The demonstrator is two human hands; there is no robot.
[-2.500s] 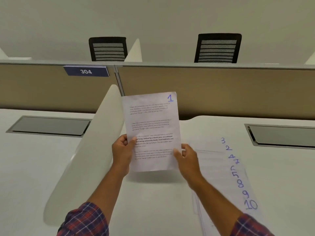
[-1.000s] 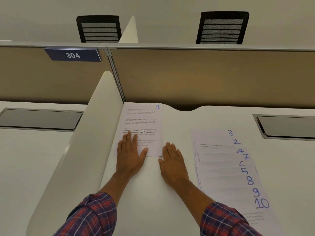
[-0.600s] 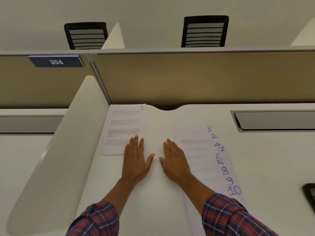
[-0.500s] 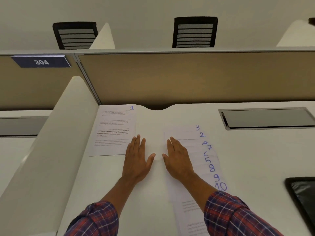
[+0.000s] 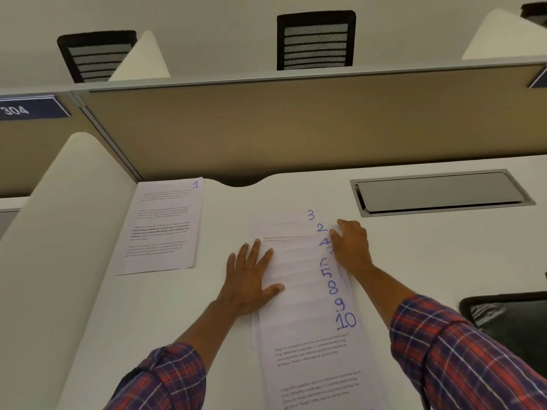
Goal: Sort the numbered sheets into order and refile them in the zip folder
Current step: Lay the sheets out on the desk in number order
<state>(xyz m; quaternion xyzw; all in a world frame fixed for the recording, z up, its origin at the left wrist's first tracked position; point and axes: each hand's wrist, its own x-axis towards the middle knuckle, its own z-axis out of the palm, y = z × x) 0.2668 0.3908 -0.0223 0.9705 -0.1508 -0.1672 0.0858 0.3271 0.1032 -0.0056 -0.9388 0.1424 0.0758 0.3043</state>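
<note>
Head view: sheet 1 [image 5: 162, 226] lies apart, far left on the table [image 5: 429, 261]. Both hands have shifted to the fanned stack [image 5: 296, 279]. Left hand [image 5: 250, 279] flat, pressing. Right hand [image 5: 350, 247] at the edge beside the 2, grip unclear. Sheet 2 likely next.

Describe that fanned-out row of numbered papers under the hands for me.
The fanned sheets are white printed paper, overlapped flat on the white desk, each showing a blue handwritten corner number: 3, 2, 4, two partly hidden, then 5, 8, 9, 10. Sheet 10 lies nearest, text visible. The left hand rests flat on their left edge; the right hand touches the right edge.
</note>
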